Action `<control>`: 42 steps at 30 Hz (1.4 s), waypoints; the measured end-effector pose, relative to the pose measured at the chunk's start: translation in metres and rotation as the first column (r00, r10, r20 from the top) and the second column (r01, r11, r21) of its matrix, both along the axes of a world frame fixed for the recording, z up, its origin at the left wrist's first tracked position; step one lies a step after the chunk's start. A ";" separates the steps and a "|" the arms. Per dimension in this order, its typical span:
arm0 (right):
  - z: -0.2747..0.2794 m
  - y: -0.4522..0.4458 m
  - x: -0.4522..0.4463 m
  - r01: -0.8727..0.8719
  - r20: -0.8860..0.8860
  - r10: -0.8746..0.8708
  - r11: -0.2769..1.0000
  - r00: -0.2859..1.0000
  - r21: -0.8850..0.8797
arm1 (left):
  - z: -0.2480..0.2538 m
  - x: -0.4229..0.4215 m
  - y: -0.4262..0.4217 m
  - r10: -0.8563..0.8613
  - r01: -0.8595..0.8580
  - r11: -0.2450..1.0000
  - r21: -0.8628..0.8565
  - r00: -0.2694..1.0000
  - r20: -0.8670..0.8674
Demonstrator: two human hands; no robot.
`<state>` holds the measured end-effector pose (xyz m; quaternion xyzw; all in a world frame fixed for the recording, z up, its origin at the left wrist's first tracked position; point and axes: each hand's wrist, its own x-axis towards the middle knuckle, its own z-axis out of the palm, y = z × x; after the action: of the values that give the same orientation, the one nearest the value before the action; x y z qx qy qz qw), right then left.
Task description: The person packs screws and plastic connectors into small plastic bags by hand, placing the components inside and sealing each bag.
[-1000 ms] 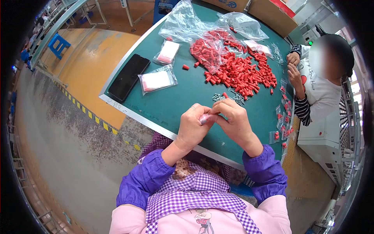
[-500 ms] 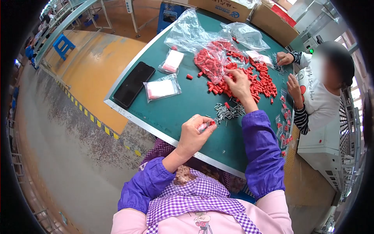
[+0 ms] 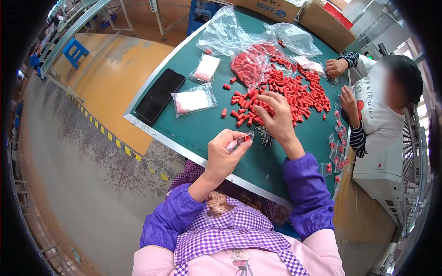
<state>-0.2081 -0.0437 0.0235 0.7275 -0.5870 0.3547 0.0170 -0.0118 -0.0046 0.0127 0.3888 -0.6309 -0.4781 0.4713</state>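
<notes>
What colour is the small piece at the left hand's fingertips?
The small piece is red, best seen in the head view.

Single head camera, wide view, close above, faced forward and down: apron (image 3: 230, 237) bottom centre, left hand (image 3: 224, 155) and right hand (image 3: 277, 118) mid-frame, table (image 3: 193, 133) beyond, floor (image 3: 92, 184) lower left.

Right hand (image 3: 276, 118) blocks the near edge of the red pile (image 3: 301, 92), can't tell if it's touching any. It half hides the metal bits (image 3: 264, 135) nearer than the pile, too tiny to ID. Left hand (image 3: 222, 155), also nearer, covers most of a little bag (image 3: 231, 146). Box (image 3: 267, 9) beyond the pile's cut off.
</notes>
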 end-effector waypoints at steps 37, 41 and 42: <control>0.016 0.096 0.023 -0.333 0.942 -0.111 0.917 0.316 0.220 | 0.008 0.001 0.012 -0.187 0.250 0.951 0.181 0.933 -0.309; 0.014 0.102 0.033 -0.258 0.936 -0.114 0.944 0.332 0.206 | 0.016 0.011 0.012 -0.198 0.548 0.663 0.510 0.785 -0.586; 0.015 0.102 0.034 -0.246 0.935 -0.095 0.951 0.341 0.186 | 0.016 0.010 0.012 -0.155 0.488 0.679 0.548 0.825 -0.544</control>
<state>-0.1740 0.0583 0.0383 0.4130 -0.5011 0.6153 -0.4470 -0.0021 0.0074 0.0290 0.2867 -0.3487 -0.8253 0.3394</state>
